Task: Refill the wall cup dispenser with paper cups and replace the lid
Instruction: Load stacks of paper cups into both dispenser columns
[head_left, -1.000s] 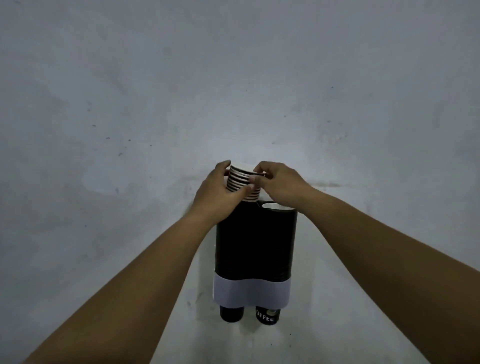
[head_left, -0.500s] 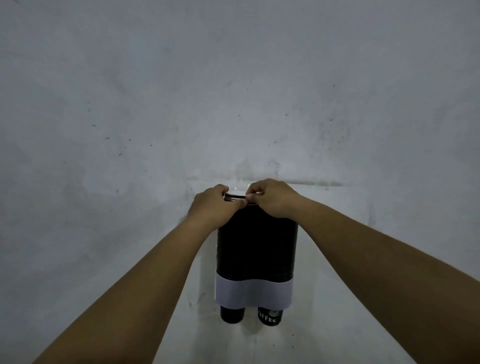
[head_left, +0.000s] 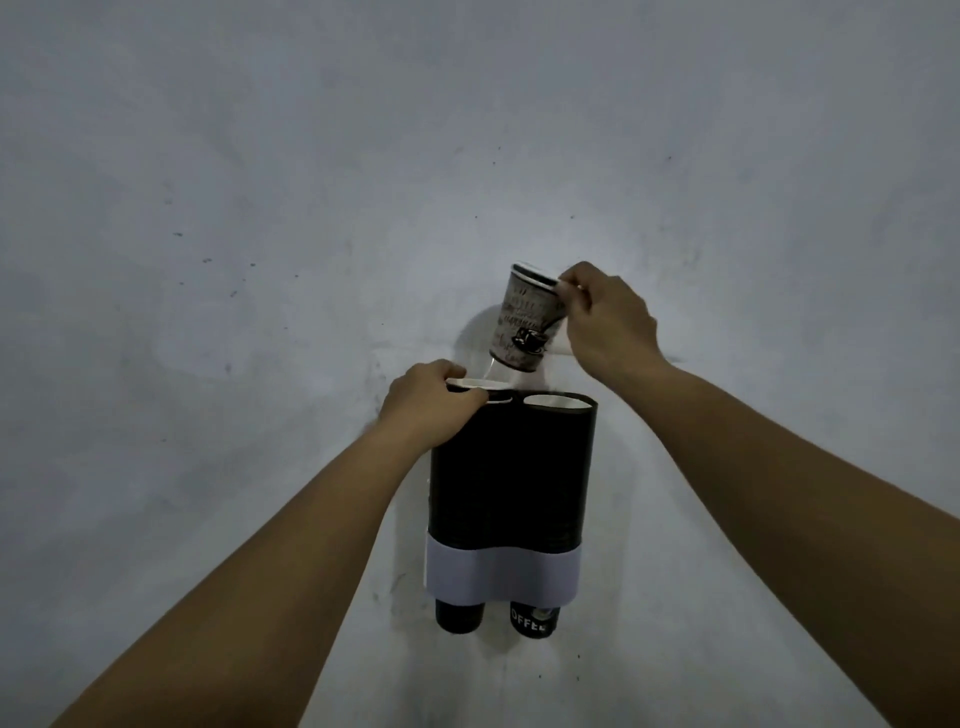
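I record a black twin-tube wall cup dispenser with a white band near its base (head_left: 511, 467) mounted on a scuffed grey-white wall (head_left: 260, 208). Both tube tops are uncovered; no lid is seen.

Right hand (head_left: 608, 322): clenched on a single patterned brown-and-cream paper cup (head_left: 524, 325), pinching its white rim at the upper right. The cup is tilted, rim uppermost, base pointing down and left. It hangs above the dispenser's left tube and clear of it, to the left of the hand that holds it.

Left hand (head_left: 428, 402): fingers curled round the white rim of the topmost cup of the stack in the left tube (head_left: 478, 385), at the dispenser's upper left corner. That rim stands just above the tube mouth. The base of the held cup sits just above this rim; I cannot tell whether they touch.

Right tube: a white cup rim (head_left: 553, 401) sits level with the mouth, untouched by either hand.

Underside: two dark cup bottoms protrude below the white band, a plain one on the left (head_left: 460, 617) and one lettered in white on the right (head_left: 534, 620).
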